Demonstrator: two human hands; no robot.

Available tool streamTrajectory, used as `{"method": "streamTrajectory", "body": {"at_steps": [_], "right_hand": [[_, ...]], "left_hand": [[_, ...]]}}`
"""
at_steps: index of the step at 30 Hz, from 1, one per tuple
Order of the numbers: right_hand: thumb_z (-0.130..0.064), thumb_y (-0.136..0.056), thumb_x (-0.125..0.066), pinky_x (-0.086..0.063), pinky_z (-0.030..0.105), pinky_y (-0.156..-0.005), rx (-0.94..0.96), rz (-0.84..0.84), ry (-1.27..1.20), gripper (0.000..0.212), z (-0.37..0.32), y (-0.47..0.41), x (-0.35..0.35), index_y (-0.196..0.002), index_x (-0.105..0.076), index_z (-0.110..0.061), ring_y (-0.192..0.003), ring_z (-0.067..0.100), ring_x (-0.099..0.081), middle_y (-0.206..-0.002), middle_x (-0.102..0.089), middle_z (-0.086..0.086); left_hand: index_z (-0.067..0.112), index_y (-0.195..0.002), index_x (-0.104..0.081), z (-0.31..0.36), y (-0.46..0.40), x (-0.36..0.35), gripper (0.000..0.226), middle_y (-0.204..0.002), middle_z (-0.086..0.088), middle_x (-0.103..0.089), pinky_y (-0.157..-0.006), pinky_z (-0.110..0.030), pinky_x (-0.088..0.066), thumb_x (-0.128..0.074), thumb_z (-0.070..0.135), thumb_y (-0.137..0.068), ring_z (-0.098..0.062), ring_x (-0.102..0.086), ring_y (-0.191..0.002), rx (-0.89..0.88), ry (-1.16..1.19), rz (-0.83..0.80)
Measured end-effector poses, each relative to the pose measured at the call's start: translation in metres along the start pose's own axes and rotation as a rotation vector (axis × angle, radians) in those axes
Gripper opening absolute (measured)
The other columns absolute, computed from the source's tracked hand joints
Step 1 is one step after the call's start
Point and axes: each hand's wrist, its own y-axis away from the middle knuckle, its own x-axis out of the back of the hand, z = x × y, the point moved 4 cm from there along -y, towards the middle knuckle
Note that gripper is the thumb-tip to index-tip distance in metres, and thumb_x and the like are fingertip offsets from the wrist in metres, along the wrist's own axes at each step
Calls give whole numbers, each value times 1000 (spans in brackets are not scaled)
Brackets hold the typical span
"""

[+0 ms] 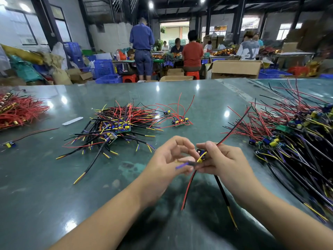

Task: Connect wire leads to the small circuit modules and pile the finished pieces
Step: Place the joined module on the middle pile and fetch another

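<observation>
My right hand [219,159] pinched the small circuit module [201,153] above the near table [111,177], while my left hand [171,159] pinched the purple lead [182,165] beside it. The pinch looked slight; I judged a tug from the dangling black cable [223,193] could twist the module loose before it reached the finished pile [115,127], far left.

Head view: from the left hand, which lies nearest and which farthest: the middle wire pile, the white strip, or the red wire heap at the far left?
1. Middle wire pile, just up-left of the left hand.
2. White strip, beyond that pile, leftward.
3. Red wire heap, at the table's far-left edge.
</observation>
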Motion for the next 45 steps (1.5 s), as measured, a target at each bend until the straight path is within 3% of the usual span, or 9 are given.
{"method": "streamTrajectory", "body": {"at_steps": [4,7,12,15,21,26,33,39,45], "right_hand": [[-16,-100,-42,-58,28,-57,-22,34,-9,31,0,-1,5,-90,-66,1,-57,24,-67,-68,-69,13],[-15,-99,-43,-53,23,-50,-26,44,-11,31,1,0,6,-85,-67,-1,-54,21,-66,-62,-69,9],[-21,-101,-40,-53,23,-47,-118,5,-256,36,3,-1,1,-86,-64,1,-50,18,-65,-61,-68,10],[-23,-99,-43,-54,22,-50,-134,-6,-349,35,2,0,3,-82,-64,0,-51,17,-65,-61,-66,10],[-13,-87,-62,-56,22,-60,32,-75,-26,11,-2,5,-1,-82,-69,-5,-57,12,-65,-62,-67,2],[-11,-86,-65,-45,14,-54,211,-27,133,11,-9,9,-4,-77,-73,-11,-55,10,-63,-66,-70,-1],[-16,-80,-66,-40,10,-49,227,67,-102,11,-15,7,7,-76,-72,-8,-48,4,-54,-60,-66,-1],[-29,-72,-64,-43,13,-48,-20,-54,-503,20,-6,4,5,-73,-76,-14,-53,5,-56,-67,-66,-2],[-35,-68,-67,-48,13,-53,-48,-103,-482,22,-2,2,3,-74,-77,-17,-54,4,-59,-69,-68,-2]], "left_hand": [[19,-105,-59,2,3,-5,39,-93,6,-64,-72,-21,-48,-63,1,-71,-13,-59,-77,-38,-176,-75],[19,-89,-68,3,3,-9,24,-82,6,-67,-68,-22,-48,-73,4,-71,-12,-60,-73,-72,-298,34],[19,-88,-74,7,-1,11,17,-77,-5,-74,-62,-18,-53,-68,15,-72,-11,-67,-63,-68,-52,313],[21,-98,-72,5,-2,13,26,-80,-6,-73,-66,-21,-55,-64,18,-73,-13,-68,-66,-60,25,311],[18,-105,-67,4,0,10,23,-72,4,-68,-69,-17,-50,-58,11,-86,-8,-61,-66,-60,-92,255],[17,-98,-62,6,-1,12,25,-55,9,-55,-54,-13,-41,-72,10,-76,-6,-47,-52,-10,-187,302],[23,-75,-71,1,-1,12,5,-64,6,-64,-53,-17,-46,-75,23,-77,-8,-56,-55,54,-201,338],[22,-74,-76,3,-1,8,8,-60,1,-66,-56,-17,-48,-71,28,-73,-7,-58,-55,6,-113,303],[19,-71,-76,4,-2,7,15,-57,-1,-65,-53,-17,-48,-73,30,-63,-7,-58,-51,-13,66,330]]}}
